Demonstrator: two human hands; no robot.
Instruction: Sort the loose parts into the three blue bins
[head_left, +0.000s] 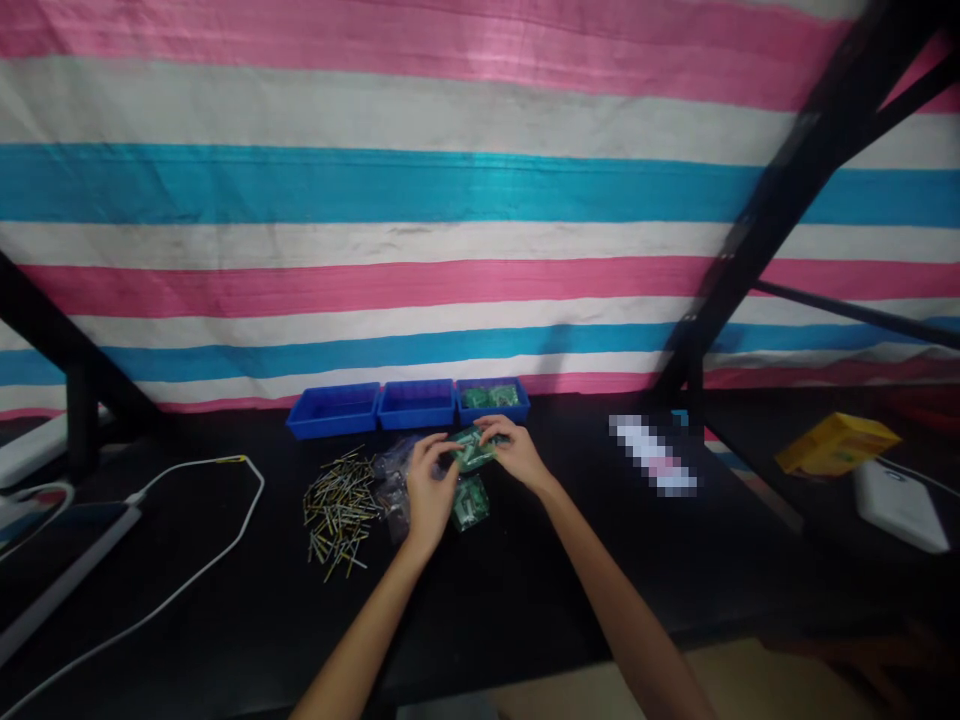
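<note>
Both forearms reach up from the bottom edge of the frame, wrists bent so the hands meet near the centre. The left hand (430, 492) and right hand (517, 455) pinch a green packet (471, 452) between them, thumbs and fingers clamped on its two ends; its contents look like small circuit boards, though blur makes that uncertain. A second green packet (471, 505) lies just below it, on the black tabletop (555, 610). Left of centre sits a heap of thin rods (341, 515). Blue trays (417, 410) line the table's back edge, before a pink, white and blue striped sheet (375, 190) filling the upper frame.
</note>
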